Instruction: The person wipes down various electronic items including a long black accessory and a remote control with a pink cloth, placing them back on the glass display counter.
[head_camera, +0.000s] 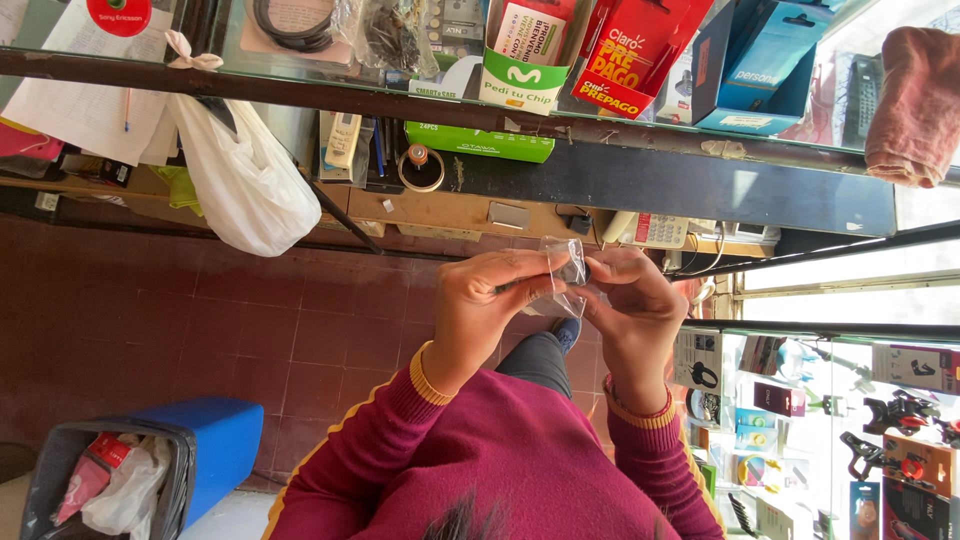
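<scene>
My left hand (485, 305) and my right hand (635, 315) meet in the middle of the head view, both in maroon sleeves with yellow cuffs. Between them they pinch a small clear plastic bag (558, 262) with a small dark object (575, 272) inside it. The left fingers grip the bag's left side. The right fingers and thumb close on the dark object through the plastic. Below the hands a jeans leg and a blue shoe (566, 332) show.
A glass counter (640, 185) runs across the top, with cardboard display boxes (630, 55), a green box (480, 142), a tape roll (421, 170) and a hanging white plastic bag (245, 180). A blue bin (195, 455) stands on the red tile floor. A glass showcase (830, 430) holds gadgets at right.
</scene>
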